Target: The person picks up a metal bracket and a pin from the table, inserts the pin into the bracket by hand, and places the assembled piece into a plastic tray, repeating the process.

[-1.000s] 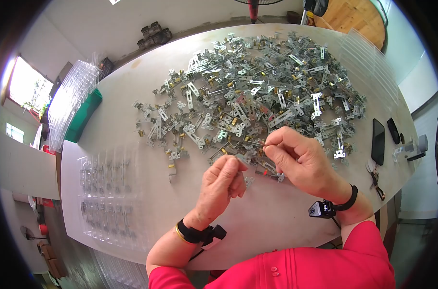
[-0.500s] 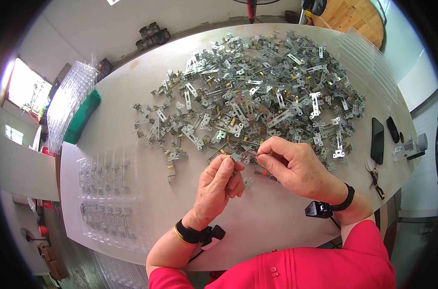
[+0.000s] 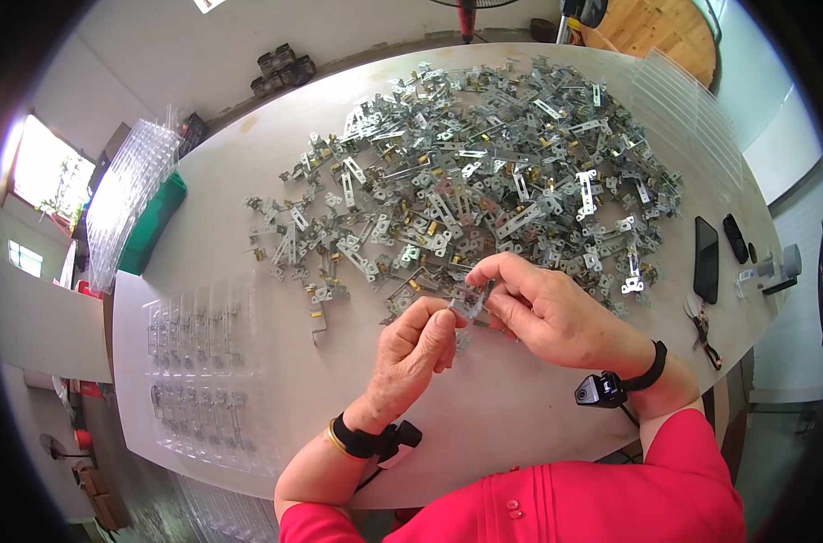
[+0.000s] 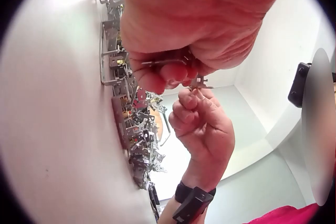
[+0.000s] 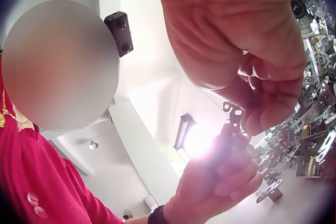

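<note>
In the head view, my left hand [image 3: 416, 348] pinches a small metal bracket [image 3: 464, 309] between thumb and index finger. My right hand [image 3: 543, 312] meets it from the right, its curled thumb and fingers at the bracket's other side. Seen from the right wrist, the bracket's end [image 5: 232, 111] has round holes and sticks up from the left fingers. A thin metal strip [image 4: 165, 62] lies in the curl of the left fingers in the left wrist view. Just beyond both hands spreads a pile of metal brackets [image 3: 520, 163] with brass-coloured bits.
Clear plastic trays [image 3: 208, 362] with brackets in rows lie at the left. A green bin [image 3: 153, 222] with stacked clear trays [image 3: 126, 199] stands at the far left edge. On the right are a phone [image 3: 707, 258], pliers [image 3: 703, 337] and clear plastic sheets [image 3: 688, 113].
My right hand has come left from the pile edge to the left hand, bringing a thin piece to the bracket. The left hand has stayed nearly in place, tilting slightly.
</note>
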Action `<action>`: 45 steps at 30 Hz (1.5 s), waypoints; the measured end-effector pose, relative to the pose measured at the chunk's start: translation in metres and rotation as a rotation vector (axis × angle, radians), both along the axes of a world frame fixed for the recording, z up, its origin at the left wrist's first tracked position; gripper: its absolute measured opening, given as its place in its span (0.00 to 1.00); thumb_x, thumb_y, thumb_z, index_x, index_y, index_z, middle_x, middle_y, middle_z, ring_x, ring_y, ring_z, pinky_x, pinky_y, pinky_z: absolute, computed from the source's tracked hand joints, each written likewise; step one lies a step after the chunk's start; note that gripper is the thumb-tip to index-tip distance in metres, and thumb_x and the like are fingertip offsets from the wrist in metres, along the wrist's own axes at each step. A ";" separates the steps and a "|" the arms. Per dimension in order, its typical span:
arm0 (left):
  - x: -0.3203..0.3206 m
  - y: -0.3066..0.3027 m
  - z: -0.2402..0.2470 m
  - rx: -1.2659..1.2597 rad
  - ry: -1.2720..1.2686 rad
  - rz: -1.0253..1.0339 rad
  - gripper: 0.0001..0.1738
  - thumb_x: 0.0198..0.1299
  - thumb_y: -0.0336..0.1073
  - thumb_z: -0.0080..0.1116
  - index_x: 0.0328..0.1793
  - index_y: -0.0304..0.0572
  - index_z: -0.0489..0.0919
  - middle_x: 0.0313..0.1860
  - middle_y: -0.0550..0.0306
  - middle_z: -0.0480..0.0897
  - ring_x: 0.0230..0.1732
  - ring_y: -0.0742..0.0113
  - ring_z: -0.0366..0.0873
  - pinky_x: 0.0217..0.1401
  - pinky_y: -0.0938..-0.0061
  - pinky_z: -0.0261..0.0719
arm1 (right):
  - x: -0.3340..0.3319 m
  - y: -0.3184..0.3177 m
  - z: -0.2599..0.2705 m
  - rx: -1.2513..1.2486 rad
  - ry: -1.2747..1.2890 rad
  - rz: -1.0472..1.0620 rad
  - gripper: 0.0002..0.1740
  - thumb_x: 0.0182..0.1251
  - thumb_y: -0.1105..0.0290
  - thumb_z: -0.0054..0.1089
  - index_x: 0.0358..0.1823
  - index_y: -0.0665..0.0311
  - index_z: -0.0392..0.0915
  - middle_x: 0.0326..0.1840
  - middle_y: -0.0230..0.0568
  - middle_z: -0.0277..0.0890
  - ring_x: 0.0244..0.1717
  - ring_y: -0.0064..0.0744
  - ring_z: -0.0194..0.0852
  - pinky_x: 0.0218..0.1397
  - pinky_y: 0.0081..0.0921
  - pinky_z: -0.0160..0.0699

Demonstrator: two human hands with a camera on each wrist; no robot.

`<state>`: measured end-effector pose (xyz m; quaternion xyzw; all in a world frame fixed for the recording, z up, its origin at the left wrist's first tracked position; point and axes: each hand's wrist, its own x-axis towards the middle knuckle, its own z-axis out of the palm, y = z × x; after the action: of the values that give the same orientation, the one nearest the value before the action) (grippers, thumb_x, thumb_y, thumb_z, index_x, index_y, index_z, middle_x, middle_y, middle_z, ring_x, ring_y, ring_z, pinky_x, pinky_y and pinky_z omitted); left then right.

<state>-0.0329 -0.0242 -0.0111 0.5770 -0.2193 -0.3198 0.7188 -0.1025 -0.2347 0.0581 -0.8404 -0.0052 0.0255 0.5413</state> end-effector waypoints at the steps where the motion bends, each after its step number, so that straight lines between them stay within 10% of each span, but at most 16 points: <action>1: -0.002 -0.001 0.003 0.032 -0.037 -0.014 0.19 0.84 0.46 0.47 0.50 0.36 0.78 0.24 0.65 0.71 0.24 0.77 0.66 0.29 0.78 0.68 | 0.000 0.000 -0.001 0.053 0.016 0.019 0.12 0.79 0.75 0.48 0.59 0.68 0.73 0.31 0.45 0.81 0.33 0.36 0.83 0.41 0.33 0.79; 14: -0.003 0.002 0.001 0.128 -0.139 -0.083 0.17 0.82 0.46 0.53 0.52 0.38 0.80 0.31 0.68 0.74 0.31 0.82 0.70 0.34 0.81 0.72 | 0.007 -0.008 -0.006 0.430 0.333 0.053 0.10 0.81 0.68 0.51 0.53 0.67 0.75 0.39 0.32 0.80 0.36 0.21 0.76 0.41 0.24 0.79; 21: -0.004 0.001 0.003 0.161 -0.288 -0.138 0.16 0.82 0.46 0.53 0.51 0.39 0.80 0.30 0.67 0.74 0.30 0.81 0.70 0.33 0.80 0.72 | 0.006 -0.007 -0.011 0.015 -0.099 -0.033 0.05 0.77 0.72 0.59 0.42 0.66 0.77 0.41 0.39 0.79 0.37 0.25 0.78 0.40 0.25 0.77; 28: 0.007 0.002 0.000 -0.021 0.235 -0.119 0.20 0.83 0.49 0.48 0.50 0.38 0.78 0.24 0.65 0.73 0.24 0.76 0.70 0.30 0.77 0.72 | 0.003 -0.008 0.002 -0.043 -0.429 0.206 0.03 0.71 0.77 0.65 0.40 0.66 0.79 0.51 0.45 0.80 0.53 0.44 0.81 0.55 0.35 0.80; 36: 0.009 0.004 0.006 -0.128 0.430 -0.239 0.26 0.84 0.53 0.42 0.53 0.35 0.79 0.27 0.55 0.81 0.26 0.64 0.81 0.30 0.72 0.76 | 0.003 -0.002 -0.004 -0.042 -0.405 0.217 0.03 0.71 0.78 0.65 0.41 0.67 0.79 0.50 0.46 0.80 0.49 0.45 0.82 0.50 0.33 0.82; 45: 0.011 0.001 -0.010 -0.363 0.222 -0.126 0.30 0.82 0.48 0.45 0.78 0.34 0.68 0.62 0.40 0.83 0.63 0.46 0.84 0.67 0.55 0.78 | 0.005 -0.008 -0.011 0.312 -0.213 -0.076 0.06 0.82 0.71 0.58 0.47 0.68 0.78 0.45 0.34 0.79 0.44 0.20 0.81 0.45 0.23 0.82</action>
<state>-0.0217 -0.0227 -0.0208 0.3846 -0.2285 -0.3806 0.8094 -0.0979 -0.2424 0.0474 -0.7439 -0.0344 -0.0852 0.6619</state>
